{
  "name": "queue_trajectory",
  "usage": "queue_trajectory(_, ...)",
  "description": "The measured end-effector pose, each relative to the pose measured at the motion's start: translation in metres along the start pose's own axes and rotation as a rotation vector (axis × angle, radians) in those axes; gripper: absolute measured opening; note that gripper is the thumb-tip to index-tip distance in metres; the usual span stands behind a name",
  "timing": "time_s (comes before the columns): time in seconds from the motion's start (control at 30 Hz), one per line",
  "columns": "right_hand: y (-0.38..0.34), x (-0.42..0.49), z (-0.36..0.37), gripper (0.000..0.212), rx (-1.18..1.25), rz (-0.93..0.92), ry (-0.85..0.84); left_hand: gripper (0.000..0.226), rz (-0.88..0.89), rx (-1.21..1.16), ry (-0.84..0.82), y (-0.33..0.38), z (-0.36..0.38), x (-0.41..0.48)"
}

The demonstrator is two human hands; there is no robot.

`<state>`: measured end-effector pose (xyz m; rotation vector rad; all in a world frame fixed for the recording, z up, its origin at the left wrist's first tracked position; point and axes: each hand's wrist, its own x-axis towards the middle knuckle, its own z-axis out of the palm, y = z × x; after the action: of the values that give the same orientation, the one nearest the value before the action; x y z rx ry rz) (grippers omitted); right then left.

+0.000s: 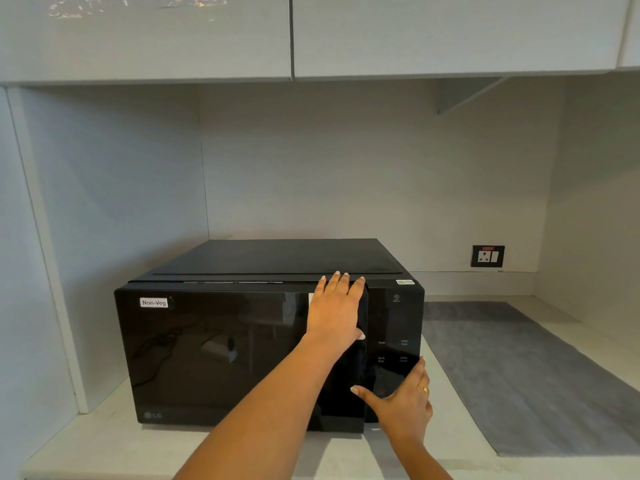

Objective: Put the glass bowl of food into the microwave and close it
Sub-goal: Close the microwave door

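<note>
A black microwave [221, 348] with a glossy door and a "Non-Veg" label stands on a pale counter. Its door sits almost flush with the body, with a narrow gap showing along the right edge. My left hand [337, 311] lies flat on the upper right part of the door, fingers spread and reaching the top edge. My right hand [403, 398] rests on the lower control panel, thumb touching the door's right edge. Through the dark door I see only reflections; no glass bowl is visible.
A grey mat [526, 375] lies on the counter to the right of the microwave. A wall socket [487, 256] sits low on the back wall. White cabinets [311, 36] hang overhead, and a side panel [41, 237] closes the left.
</note>
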<state>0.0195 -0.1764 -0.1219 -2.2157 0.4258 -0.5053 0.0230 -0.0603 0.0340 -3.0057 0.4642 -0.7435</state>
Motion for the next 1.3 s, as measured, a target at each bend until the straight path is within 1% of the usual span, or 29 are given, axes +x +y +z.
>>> queue_trajectory(0.13, 0.0, 0.0, -0.002, 0.135, 0.012, -0.021, -0.006, 0.092, -0.002, 0.003, 0.017, 0.001, 0.001, 0.0)
queue_trajectory(0.27, 0.001, 0.003, -0.007, 0.131, 0.026, -0.081, 0.015, 0.094, -0.004, 0.012, 0.03, 0.002, 0.003, -0.002)
queue_trajectory(0.53, -0.025, 0.013, -0.021, 0.127, 0.24, -0.205, 0.103, 0.096, -0.012, 0.028, 0.046, 0.002, 0.005, -0.001)
queue_trajectory(0.7, -0.04, 0.02, -0.027, 0.13, 0.276, -0.241, 0.131, 0.096, -0.01, 0.029, 0.057, 0.001, 0.007, -0.001)
queue_trajectory(1.3, -0.047, 0.026, -0.025, 0.133, 0.28, -0.227, 0.182, 0.09, -0.022, 0.018, 0.068, 0.002, 0.008, 0.004)
